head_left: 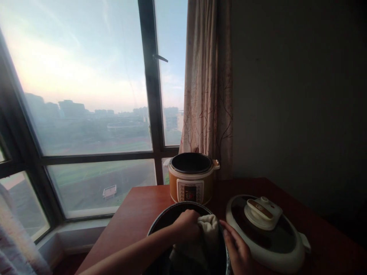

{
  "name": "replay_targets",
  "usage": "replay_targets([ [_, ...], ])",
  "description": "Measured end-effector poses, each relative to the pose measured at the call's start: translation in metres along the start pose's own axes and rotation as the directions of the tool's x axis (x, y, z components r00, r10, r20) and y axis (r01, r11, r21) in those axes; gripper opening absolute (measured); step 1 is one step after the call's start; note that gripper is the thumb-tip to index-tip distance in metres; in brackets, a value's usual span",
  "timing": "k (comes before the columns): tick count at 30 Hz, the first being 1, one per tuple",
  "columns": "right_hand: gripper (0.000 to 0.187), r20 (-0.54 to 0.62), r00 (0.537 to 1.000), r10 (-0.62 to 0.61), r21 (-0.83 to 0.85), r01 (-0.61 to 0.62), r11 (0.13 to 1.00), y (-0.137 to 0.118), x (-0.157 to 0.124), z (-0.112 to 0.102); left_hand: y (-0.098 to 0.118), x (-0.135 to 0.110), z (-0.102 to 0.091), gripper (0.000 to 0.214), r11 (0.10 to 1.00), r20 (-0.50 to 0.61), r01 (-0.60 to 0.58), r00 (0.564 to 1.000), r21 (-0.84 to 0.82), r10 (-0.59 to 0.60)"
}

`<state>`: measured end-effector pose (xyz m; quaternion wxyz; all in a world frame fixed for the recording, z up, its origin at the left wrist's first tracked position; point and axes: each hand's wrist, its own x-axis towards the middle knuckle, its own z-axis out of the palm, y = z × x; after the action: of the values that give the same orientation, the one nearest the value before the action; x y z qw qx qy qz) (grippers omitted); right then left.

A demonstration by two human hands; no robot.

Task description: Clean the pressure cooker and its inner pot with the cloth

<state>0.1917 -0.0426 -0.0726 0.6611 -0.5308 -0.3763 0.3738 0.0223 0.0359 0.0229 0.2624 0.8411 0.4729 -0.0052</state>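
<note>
A dark inner pot (pixel 160 218) with a speckled rim is tilted toward me in the foreground. My left hand (pixel 187 226) reaches inside it with the fingers closed around a light cloth (pixel 208 229). Part of the cloth hangs down against the pot's inner wall, and my left fingertips are hidden. My right hand (pixel 237 247) grips the pot's right side, fingers along the outside near the rim. Just behind the pot stands the pressure cooker body (pixel 175 182), upright, with its top uncovered and its control panel facing me.
The cooker lid (pixel 289 263), cream with a dark top and a raised handle, lies on the reddish-brown table (pixel 143 198) at right. A window (pixel 94 95) fills the left side. A patterned curtain (pixel 205 84) hangs behind the cooker, beside a dark wall (pixel 292 95).
</note>
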Motion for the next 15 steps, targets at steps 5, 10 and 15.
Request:
replay_targets([
  [5,0.056,-0.003,1.000,0.023,0.021,-0.023,1.000,0.003,0.001,0.001,0.027,-0.017,0.019,0.034,0.939,0.222,-0.177,0.968,0.294,0.114],
  [10,0.055,0.020,0.999,0.038,0.036,-0.039,0.999,0.007,0.003,0.000,0.019,-0.032,0.020,0.014,0.763,0.471,-0.489,0.838,0.423,0.276],
  [15,0.057,0.016,1.000,0.023,0.015,-0.023,1.000,0.007,0.006,0.001,0.000,-0.030,0.035,0.014,0.679,0.494,-0.565,0.805,0.469,0.330],
])
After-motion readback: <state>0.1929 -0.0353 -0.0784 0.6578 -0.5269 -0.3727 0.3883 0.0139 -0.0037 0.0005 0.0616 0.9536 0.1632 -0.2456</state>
